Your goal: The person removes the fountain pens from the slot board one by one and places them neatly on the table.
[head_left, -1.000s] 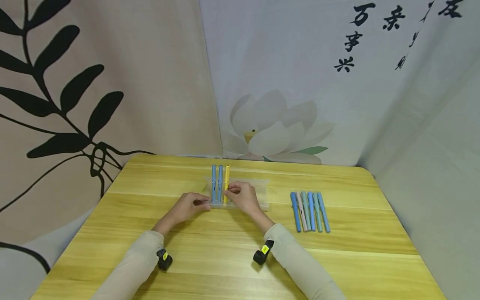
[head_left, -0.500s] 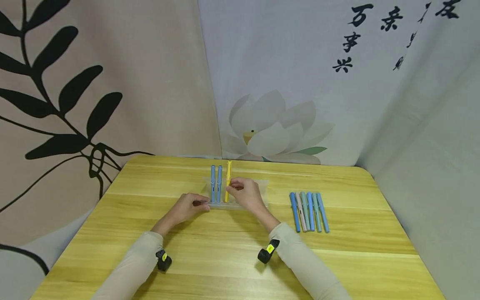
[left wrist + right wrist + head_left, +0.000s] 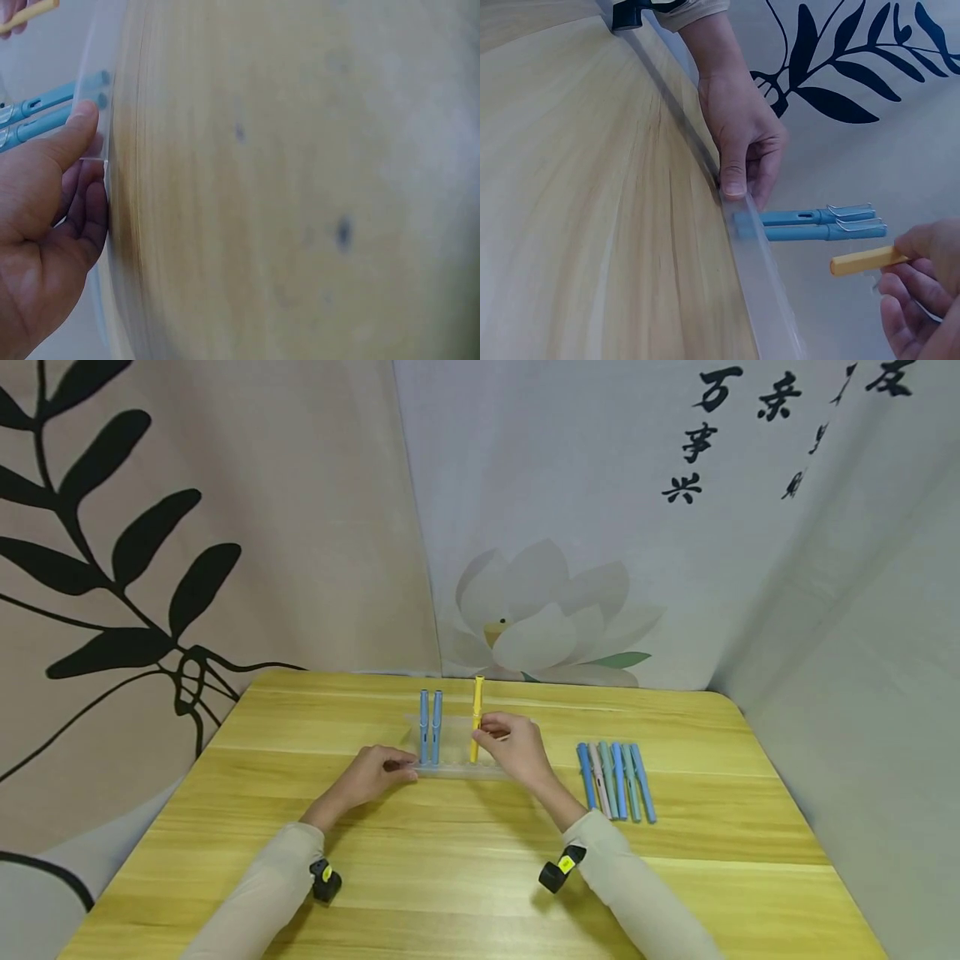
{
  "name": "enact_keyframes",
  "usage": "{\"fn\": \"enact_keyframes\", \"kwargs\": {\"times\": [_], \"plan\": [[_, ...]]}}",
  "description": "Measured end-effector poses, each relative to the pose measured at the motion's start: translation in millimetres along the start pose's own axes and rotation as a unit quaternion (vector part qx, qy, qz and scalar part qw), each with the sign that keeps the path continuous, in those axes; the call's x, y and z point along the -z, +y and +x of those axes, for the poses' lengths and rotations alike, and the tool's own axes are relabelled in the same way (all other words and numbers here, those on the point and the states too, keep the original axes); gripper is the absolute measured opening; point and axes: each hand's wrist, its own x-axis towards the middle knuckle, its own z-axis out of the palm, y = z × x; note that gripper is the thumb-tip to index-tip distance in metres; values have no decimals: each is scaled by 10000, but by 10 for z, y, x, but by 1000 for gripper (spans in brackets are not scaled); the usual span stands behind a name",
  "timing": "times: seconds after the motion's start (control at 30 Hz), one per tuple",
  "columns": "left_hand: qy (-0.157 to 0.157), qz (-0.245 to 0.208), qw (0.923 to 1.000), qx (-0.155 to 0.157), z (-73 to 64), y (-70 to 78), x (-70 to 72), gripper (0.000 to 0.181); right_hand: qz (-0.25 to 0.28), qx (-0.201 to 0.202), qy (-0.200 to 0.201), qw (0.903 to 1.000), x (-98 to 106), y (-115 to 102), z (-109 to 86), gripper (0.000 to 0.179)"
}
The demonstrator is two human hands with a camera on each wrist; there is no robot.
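Note:
My left hand (image 3: 377,772) pinches the left end of a clear plastic pen stand (image 3: 461,772), thumb on its front face in the left wrist view. Two blue pens (image 3: 437,727) stand upright side by side in the stand, near that hand. Between thumb and fingers, my right hand (image 3: 519,750) holds a yellow pen (image 3: 477,700) upright, right of the blue pair. Seen from the right wrist, the lower end of the yellow pen (image 3: 855,262) is free and apart from the stand's strip (image 3: 759,292).
On the wooden table (image 3: 450,877), to the right, lies a row of several pens (image 3: 617,781) in blue, green and pinkish grey. Behind the table hangs a printed curtain (image 3: 337,527). A black camera sits on each wrist.
My right hand has lifted the yellow pen from its place beside the blue pens and carried it to the right. The left hand has stayed at the stand's end.

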Motion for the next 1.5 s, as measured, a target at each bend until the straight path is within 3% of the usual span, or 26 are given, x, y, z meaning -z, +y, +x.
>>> {"fn": "enact_keyframes", "kwargs": {"times": [0.63, 1.2, 1.5], "plan": [[-15, -31, 9999, 130, 13, 7, 5, 35, -181, -227, 447, 9986, 514, 164, -200, 26], [-2, -33, 9999, 142, 14, 12, 1, 34, -466, -312, 794, 9953, 1006, 485, -405, 33], [6, -50, 9999, 144, 19, 6, -2, 34, -807, -622, 831, 9913, 1238, 605, -552, 37]]}}
